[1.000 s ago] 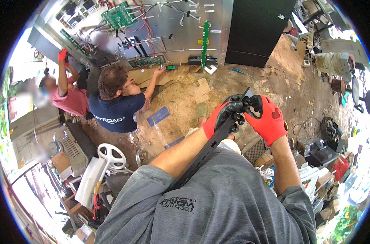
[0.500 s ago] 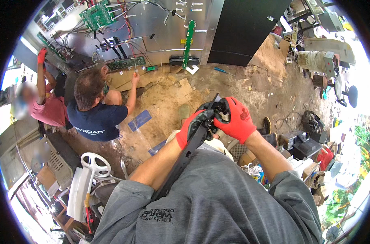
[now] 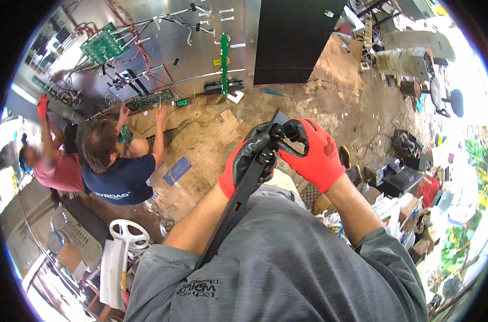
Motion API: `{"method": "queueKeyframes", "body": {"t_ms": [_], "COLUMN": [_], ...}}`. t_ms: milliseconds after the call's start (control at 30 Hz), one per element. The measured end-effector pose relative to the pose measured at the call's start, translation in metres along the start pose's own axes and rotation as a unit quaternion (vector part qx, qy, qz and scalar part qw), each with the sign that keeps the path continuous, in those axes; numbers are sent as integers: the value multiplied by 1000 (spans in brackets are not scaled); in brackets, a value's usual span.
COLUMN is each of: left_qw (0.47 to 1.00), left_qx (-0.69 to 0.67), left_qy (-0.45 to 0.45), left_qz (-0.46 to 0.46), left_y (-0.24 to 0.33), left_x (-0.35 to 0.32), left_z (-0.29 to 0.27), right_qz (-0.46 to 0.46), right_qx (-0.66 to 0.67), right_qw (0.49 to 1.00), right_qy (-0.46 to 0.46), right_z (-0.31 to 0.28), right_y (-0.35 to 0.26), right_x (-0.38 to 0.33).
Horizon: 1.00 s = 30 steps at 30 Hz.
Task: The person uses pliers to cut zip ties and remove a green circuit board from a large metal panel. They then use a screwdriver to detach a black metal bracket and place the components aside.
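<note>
A long black bar (image 3: pixel 234 209), seemingly plastic, slants from my chest up to the middle of the view, its lower end against my grey shirt. My left hand (image 3: pixel 243 161), in a red glove with black fingers, is wrapped round its upper part. Small dark fittings (image 3: pixel 266 155) stick out from the bar beside those fingers. My right hand (image 3: pixel 320 156), gloved the same way, has its thumb and fingertips closed in a pinch on a small black fitting near the bar's top end. The fingers partly hide that fitting, so its exact shape is unclear.
Ahead stands a metal panel (image 3: pixel 163 53) with green circuit boards and wires. A co-worker in a dark shirt (image 3: pixel 120 177) crouches at left, another person in pink (image 3: pixel 61 172) beyond. A blue screwdriver (image 3: pixel 276 93) lies on the floor; clutter fills the right side.
My view has shifted, so the panel and co-workers sit further left. My right hand has opened a gap between thumb and fingers while its tips stay at the bar. The left hand keeps its grip.
</note>
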<state>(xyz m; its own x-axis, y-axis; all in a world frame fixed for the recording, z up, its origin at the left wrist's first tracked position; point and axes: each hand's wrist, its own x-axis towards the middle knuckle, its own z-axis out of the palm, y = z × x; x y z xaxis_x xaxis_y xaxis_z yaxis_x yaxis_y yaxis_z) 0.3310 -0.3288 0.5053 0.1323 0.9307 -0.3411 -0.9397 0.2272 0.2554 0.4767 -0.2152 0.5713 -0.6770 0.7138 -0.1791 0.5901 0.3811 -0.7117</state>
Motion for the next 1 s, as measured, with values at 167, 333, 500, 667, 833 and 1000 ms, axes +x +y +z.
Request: {"method": "queueKeyframes", "body": {"t_ms": [167,333,500,667,833,1000], "left_qw": [918,989,984,972,982,983], "left_qx": [360,140,171,202,91,54], "left_qy": [-8,14,55,118,155,151], "left_qz": [168,53,18,1,-61,-86], "left_y": [-6,-18,-22,-30,-29,-33], "left_x": [5,18,32,39,42,42], "left_z": [15,10,25,26,22,19], "right_qz": [-137,-116,-105,-107,-70,-133], "right_qx": [-21,21,7,-20,3,15], "right_qw": [990,993,993,992,991,990], "right_qy": [16,-19,-44,-60,-118,-45], "right_z": [-15,-9,-14,-17,-14,-10], "right_y": [17,42,66,77,86,91], "right_x": [16,21,19,21,24,23]}}
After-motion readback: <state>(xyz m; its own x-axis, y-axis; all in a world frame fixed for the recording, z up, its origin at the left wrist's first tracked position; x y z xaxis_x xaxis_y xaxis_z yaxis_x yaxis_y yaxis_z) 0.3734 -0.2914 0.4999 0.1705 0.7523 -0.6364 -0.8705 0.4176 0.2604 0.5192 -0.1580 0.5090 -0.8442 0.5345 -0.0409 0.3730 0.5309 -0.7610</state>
